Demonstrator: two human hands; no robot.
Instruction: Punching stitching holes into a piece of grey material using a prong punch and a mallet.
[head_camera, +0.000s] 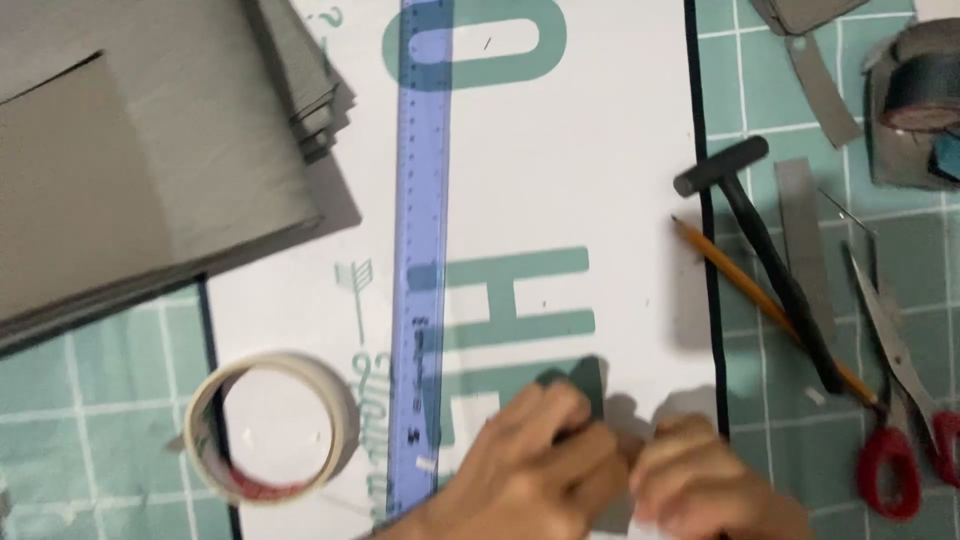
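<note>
The dark piece (585, 385), a small flat greyish-green scrap, sits low on the white sheet (600, 180), just right of the blue ruler (420, 250). Only its upper corner shows; the rest is hidden under my fingers. My left hand (530, 460) is pinched shut on it, and my right hand (700, 480) is curled against the left, though I cannot tell whether it grips anything. A roll of tape (272, 428) lies to the left.
</note>
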